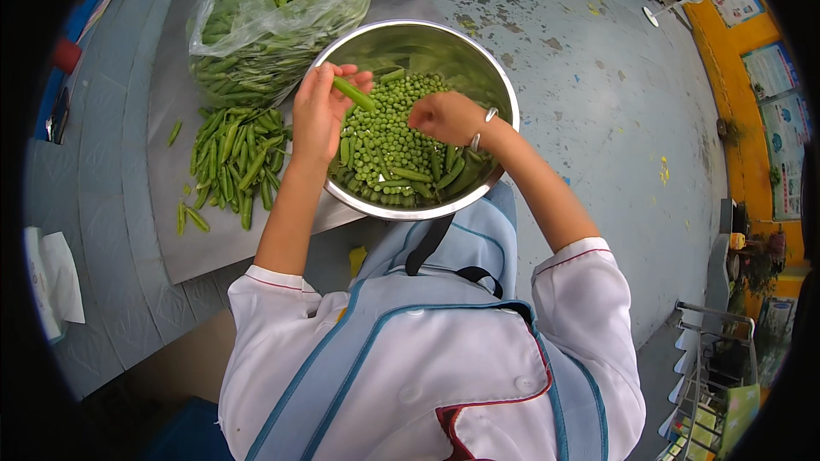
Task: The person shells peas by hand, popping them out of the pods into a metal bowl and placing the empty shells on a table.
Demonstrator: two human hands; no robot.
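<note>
A green pea pod (353,93) sticks out from my left hand (322,102), held between thumb and fingers above the left side of a steel bowl (410,212). Shelled green peas (400,109) cover the bottom of the bowl, with several whole pods (410,174) lying on them near its front and right. Over the right half of the bowl is my right hand (448,118), its fingers curled down and inward. A silver bracelet (490,115) circles that wrist. Whether anything sits between the right fingertips is hidden.
A clear plastic bag (275,32) full of pods stands on the grey tabletop (186,259), left of the bowl. A pile of pea pods (234,157) lies in front of it. Tissues (61,278) are at far left. A metal rack (717,314) stands right, on the worn floor (608,141).
</note>
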